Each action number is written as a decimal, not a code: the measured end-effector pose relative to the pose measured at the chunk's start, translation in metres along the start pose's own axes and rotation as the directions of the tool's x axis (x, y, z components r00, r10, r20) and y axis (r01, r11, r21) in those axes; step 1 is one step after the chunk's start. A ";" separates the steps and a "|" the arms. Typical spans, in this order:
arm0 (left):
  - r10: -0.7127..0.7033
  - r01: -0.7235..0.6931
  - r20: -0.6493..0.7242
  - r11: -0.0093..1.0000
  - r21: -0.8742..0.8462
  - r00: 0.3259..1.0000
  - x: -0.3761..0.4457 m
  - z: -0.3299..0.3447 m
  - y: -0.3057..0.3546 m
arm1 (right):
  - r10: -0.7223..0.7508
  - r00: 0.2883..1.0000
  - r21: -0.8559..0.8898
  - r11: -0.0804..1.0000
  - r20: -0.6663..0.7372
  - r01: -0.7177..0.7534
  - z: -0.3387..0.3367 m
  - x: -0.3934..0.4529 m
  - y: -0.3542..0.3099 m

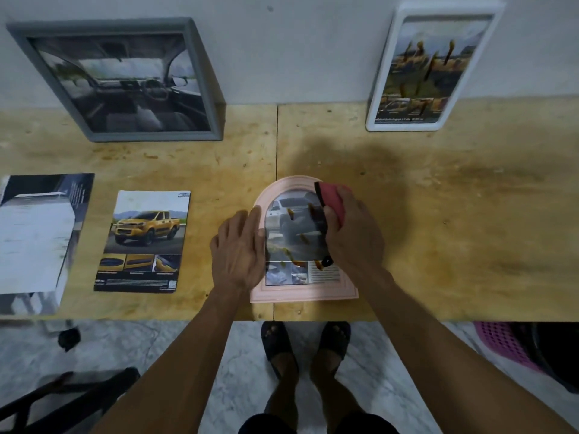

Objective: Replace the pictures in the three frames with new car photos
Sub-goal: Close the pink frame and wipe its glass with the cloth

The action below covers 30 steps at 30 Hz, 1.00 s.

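Plywood table (pixel 438 214): left hand (pixel 239 245) flat on pink frame (pixel 300 292); right grip (pixel 351 227) clamped on red tool (pixel 333 198).

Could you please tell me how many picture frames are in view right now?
3. A grey frame leans on the wall at the back left, a white frame leans at the back right, and a pink arched frame lies flat under both hands.

Dim, soft overhead light (head shadow on table (pixel 438 214)); edges bowed, blurred.
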<state>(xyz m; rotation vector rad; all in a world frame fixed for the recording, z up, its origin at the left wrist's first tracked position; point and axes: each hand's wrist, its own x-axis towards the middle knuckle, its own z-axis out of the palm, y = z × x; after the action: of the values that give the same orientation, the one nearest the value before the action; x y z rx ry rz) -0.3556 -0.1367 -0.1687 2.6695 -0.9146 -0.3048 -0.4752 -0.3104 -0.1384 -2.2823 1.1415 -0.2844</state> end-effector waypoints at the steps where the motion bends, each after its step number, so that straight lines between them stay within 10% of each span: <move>1: 0.030 -0.030 0.013 0.999 0.037 0.999 0.002 0.003 -0.005 | -0.025 1.000 -0.031 0.999 -0.002 0.025 0.005 0.002 -0.002; 18: -0.043 0.037 0.101 0.998 0.056 0.994 0.003 0.021 -0.018 | -0.153 0.986 -0.290 0.948 -0.059 0.130 0.059 0.004 -0.022; 30: -0.095 0.093 0.083 0.995 0.029 0.992 0.004 0.022 -0.016 | -0.395 0.886 -0.227 0.865 0.241 0.448 0.071 -0.039 -0.032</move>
<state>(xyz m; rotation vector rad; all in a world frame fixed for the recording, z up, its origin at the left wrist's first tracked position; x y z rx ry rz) -0.3499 -0.1317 -0.1949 2.7464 -0.8234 -0.4332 -0.4475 -0.2360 -0.1758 -2.7347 0.6004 -0.0714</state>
